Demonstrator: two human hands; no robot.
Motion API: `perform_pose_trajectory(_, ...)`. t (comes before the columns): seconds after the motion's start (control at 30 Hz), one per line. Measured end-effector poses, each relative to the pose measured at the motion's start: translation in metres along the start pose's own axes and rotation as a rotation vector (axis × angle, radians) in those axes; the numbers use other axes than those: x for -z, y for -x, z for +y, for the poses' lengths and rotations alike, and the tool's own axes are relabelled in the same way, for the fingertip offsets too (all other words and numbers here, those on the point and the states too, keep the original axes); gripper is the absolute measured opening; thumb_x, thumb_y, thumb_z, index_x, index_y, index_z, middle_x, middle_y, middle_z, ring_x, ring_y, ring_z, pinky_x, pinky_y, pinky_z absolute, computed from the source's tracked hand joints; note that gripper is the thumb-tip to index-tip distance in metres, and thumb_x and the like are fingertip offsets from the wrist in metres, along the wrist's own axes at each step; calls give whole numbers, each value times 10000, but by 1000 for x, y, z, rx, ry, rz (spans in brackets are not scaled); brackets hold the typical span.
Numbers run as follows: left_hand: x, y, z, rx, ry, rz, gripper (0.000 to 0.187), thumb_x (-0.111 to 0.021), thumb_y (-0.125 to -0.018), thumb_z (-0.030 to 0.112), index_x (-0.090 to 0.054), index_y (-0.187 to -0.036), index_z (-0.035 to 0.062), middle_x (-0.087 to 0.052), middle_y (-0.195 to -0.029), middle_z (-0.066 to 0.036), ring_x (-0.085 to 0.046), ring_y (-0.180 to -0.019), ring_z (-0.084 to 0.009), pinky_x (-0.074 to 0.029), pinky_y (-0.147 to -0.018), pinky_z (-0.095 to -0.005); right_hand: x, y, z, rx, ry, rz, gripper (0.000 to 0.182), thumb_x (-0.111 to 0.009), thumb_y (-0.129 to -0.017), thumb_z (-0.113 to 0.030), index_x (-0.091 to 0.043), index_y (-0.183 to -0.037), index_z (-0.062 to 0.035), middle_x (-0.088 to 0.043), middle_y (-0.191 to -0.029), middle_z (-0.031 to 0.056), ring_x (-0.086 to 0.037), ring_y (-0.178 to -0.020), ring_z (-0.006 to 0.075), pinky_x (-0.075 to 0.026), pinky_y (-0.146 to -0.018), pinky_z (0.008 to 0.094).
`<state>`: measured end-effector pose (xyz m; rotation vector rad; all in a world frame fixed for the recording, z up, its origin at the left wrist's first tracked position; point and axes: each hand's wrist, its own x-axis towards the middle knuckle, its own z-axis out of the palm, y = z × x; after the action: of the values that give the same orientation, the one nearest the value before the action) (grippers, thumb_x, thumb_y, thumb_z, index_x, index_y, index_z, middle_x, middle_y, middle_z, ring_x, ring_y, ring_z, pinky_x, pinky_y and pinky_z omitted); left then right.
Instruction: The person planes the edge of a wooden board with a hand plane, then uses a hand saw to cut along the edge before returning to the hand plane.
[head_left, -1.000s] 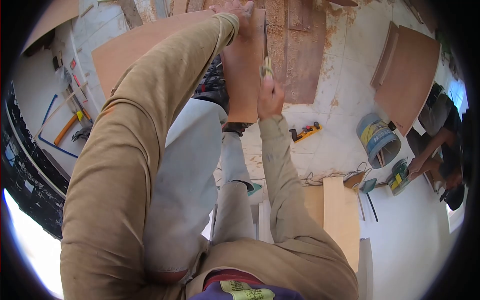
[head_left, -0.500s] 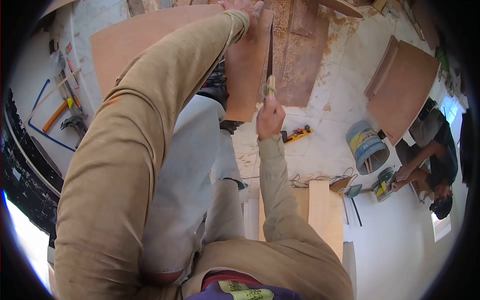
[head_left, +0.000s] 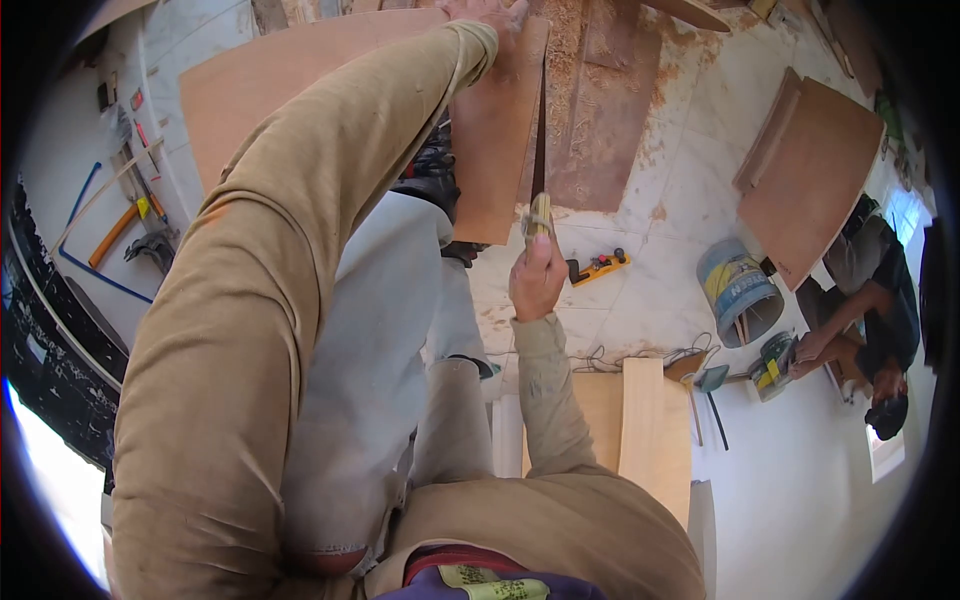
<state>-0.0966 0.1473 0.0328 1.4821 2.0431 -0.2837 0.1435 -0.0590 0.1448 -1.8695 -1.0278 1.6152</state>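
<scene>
My right hand (head_left: 538, 278) is closed round the pale handle (head_left: 541, 212) of a handsaw. Its narrow dark blade (head_left: 540, 150) points away from me, along the right edge of a brown wooden board (head_left: 495, 150). The blade is seen almost edge-on, so its teeth do not show. At the top of the view my left hand (head_left: 492, 12) rests on the board, fingers stretched out and partly cut off by the frame. Beneath the board a dark shoe (head_left: 430, 180) shows in part.
A yellow-and-black hand plane (head_left: 600, 267) lies on the tiles right of my right hand. Farther right stand a bucket (head_left: 740, 290) and leaning brown panels (head_left: 815, 170); a person (head_left: 880, 310) works there. Shavings (head_left: 570, 40) cover boards ahead. An orange-handled tool (head_left: 113, 235) lies left.
My right hand has drawn the handsaw back toward my body, and its handle sits lower in view. My left hand stays in place on the board.
</scene>
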Motion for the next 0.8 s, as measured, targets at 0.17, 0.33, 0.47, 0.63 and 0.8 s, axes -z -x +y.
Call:
perform_pose_trajectory(0.17,-37,-22,0,80,18,-33,386,-357,-999,383,-475,-1339,245,-515,-1402,-46,-417,-1367,-290,-245,-1059,-700,-48,-115,-16,177,167,33,397,-494,-1011,-304,-667,-1088,44,-646,-758,188,-541,-674,183,-467,-666,370)
perform_pose_trajectory(0.33,-2,-3,0,-39,11,-57,424,-468,-957,370,-472,-1354,222,-500,-1429,-63,-405,-1382,-287,-275,-1064,-682,-76,-183,-42,103,7,-52,438,-506,-1022,-373,-660,-1144,20,-592,-627,95,-575,-554,167,-445,-504,346)
perform_pose_trajectory(0.47,44,22,5,-42,38,-162,533,-580,-893,330,-449,-1389,184,-476,-1448,-99,-388,-1394,-304,-292,-1082,-665,-73,-168,-58,86,-158,-181,452,-491,-1030,-410,-607,-1254,-35,-525,-578,6,-524,-487,90,-405,-417,266)
perform_pose_trajectory(0.63,35,28,3,-76,-68,-76,476,-541,-924,331,-472,-1376,200,-472,-1432,-96,-394,-1382,-315,-227,-1068,-743,-76,-165,-61,100,-90,-199,378,-475,-1025,-418,-620,-1047,-69,-515,-580,17,-462,-434,118,-366,-399,266)
perform_pose_trajectory(0.8,-21,10,-6,-30,32,165,403,-411,-983,430,-511,-1346,288,-487,-1402,-66,-402,-1369,-302,-139,-1010,-841,-73,-174,-53,158,-54,-168,362,-466,-1028,-404,-586,-924,-78,-483,-559,5,-428,-413,110,-339,-382,264)
